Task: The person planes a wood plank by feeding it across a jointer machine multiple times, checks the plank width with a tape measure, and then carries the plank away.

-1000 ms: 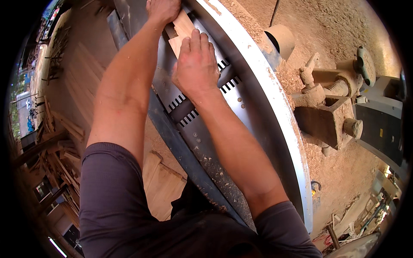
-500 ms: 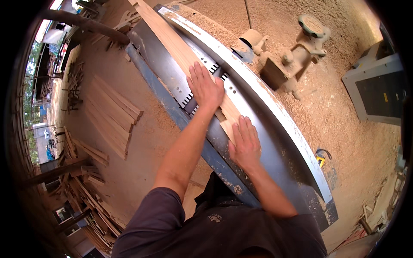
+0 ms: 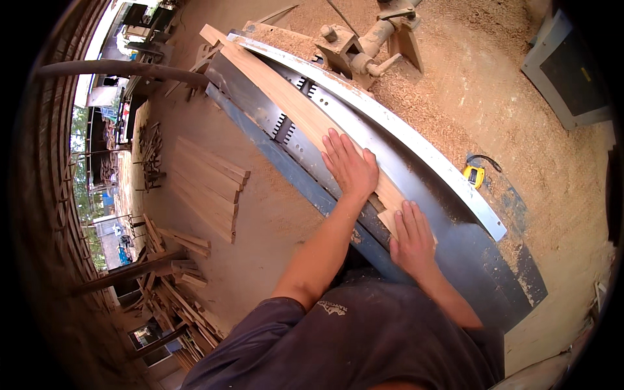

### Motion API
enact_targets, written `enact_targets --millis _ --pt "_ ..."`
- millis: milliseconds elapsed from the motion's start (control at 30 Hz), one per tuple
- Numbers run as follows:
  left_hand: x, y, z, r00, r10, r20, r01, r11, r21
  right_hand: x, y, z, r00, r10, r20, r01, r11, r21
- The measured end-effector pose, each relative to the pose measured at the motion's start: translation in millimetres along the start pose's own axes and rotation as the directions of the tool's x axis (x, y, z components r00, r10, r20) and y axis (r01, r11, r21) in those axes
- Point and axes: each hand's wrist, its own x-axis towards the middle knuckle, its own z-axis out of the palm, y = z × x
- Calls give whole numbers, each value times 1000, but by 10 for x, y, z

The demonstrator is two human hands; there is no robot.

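Note:
A long pale wooden board [image 3: 279, 88] lies lengthwise on the grey metal bed [image 3: 468, 266] of a jointer, across the toothed edges of the cutter slot [image 3: 283, 128]. My left hand [image 3: 352, 166] rests flat on top of the board, fingers stretched out, on the near side of the slot. Close behind it, my right hand [image 3: 414, 242] lies over the board's near end with straight fingers. A notch shows in the board's edge between the two hands. The far end of the board reaches past the bed's far end.
Along the bed's right side runs a pale metal fence [image 3: 416, 133]. Dusty machine parts [image 3: 361, 52] stand beyond it among wood shavings. A yellow tape measure [image 3: 474, 174] lies right of the fence. Boards [image 3: 208, 182] and a pile of offcuts [image 3: 185, 305] lie at the left.
Both hands and the board have slid back along the bed toward its near right end. My left hand has gone from over the cutter slot to behind it. The view has shifted too.

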Motion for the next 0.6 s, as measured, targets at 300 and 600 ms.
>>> enact_targets --millis 300,600 --pt "809 -451 55 999 -37 10 36 996 87 745 -89 396 1000 -4 -25 5 998 64" --pt "1583 -937 148 998 16 -57 -10 994 106 1536 -206 791 998 -20 -65 25 997 77"
